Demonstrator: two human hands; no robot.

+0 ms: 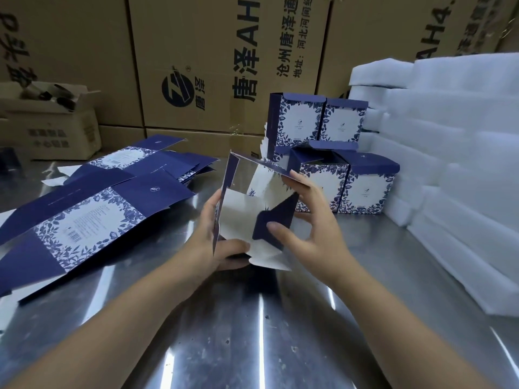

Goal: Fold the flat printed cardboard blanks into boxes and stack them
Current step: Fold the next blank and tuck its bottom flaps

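Observation:
A half-formed blue-and-white floral box is held above the steel table, its white inside and loose bottom flaps turned toward me. My left hand grips its left wall and lower corner, thumb curled under a white flap. My right hand holds the right side, with the thumb on a dark blue flap and fingers over the top edge. Flat printed blanks lie fanned out on the left. Several folded boxes stand stacked in two tiers behind the held box.
White foam sheets are piled along the right side. Large brown cartons wall off the back, and a small open carton sits far left. The shiny steel table stretches below my forearms.

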